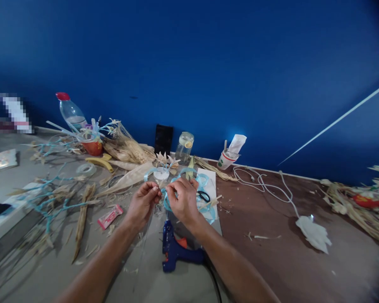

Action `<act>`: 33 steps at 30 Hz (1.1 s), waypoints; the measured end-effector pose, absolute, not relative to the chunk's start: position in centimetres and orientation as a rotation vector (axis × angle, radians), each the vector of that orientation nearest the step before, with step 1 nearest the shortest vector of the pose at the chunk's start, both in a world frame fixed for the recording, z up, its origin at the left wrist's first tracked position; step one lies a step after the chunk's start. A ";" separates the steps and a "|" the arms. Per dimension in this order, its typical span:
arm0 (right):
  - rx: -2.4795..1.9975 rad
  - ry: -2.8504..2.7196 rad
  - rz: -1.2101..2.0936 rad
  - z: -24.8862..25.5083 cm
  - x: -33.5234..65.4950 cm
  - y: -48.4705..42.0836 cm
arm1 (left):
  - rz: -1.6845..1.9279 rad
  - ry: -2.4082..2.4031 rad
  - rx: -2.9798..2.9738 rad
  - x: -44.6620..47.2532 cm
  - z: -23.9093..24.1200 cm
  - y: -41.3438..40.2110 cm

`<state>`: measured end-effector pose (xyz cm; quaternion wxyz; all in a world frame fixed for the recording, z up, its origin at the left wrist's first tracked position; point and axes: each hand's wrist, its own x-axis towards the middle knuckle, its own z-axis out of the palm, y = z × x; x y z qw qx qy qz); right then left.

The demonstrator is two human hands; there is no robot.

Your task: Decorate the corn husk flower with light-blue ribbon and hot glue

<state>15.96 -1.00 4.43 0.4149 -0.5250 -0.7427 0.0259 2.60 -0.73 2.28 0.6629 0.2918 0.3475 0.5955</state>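
My left hand (145,200) is closed in a pinch, and whatever is between its fingertips is too small to make out. Close beside it on the right, my right hand (183,201) also pinches, its fingertips hiding what they hold. Loops of light-blue ribbon (203,181) lie around and behind the right hand, some passing near its fingers. Just beyond the hands, a pale husk flower (167,159) with blue stems stands by a white disc (161,173). Below, between my forearms, lies a blue hot glue gun (177,250) with its nozzle pointing away from me.
Blue-wrapped branches (55,206) and dry husks (126,147) spread across the left. A bottle (71,111), red cup (93,146), glass jar (185,147) and white cup (226,160) stand along the blue wall. Black-handled scissors (204,196) lie right of my hands; a white cable (262,181) runs further right.
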 end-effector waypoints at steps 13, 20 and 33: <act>-1.265 -1.483 0.900 3.7 15.6 -0.5 | 1.373 0.881 0.815 2.9 2.6 -1.2; -1.128 -1.238 1.261 3.2 14.3 -0.9 | 1.372 0.779 0.699 3.3 2.7 -1.5; -1.161 -1.363 1.250 3.4 14.2 -1.1 | 1.327 0.758 0.757 3.6 2.1 -1.5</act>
